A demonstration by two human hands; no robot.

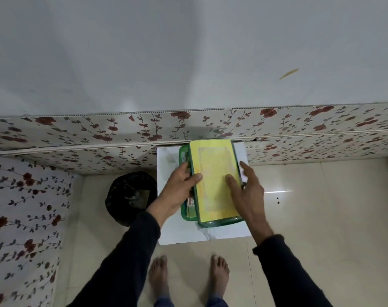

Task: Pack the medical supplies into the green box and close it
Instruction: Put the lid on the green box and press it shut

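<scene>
A green transparent box [184, 214] stands on a small white marble-patterned table [224, 232]. Its lid [213, 173], green-rimmed with a yellow panel, lies tilted over the box and shifted to the right, leaving a strip of the box uncovered on the left. Packets of supplies [190, 203] show through that strip. My left hand [178, 191] grips the lid's left edge with the thumb on top. My right hand [247, 191] holds the lid's right edge, thumb pressed on the yellow panel.
A black bin [131, 197] with a bag liner stands on the floor just left of the table. Floral-patterned wall panels run behind and to the left. My bare feet [188, 275] stand on the cream tiled floor in front of the table.
</scene>
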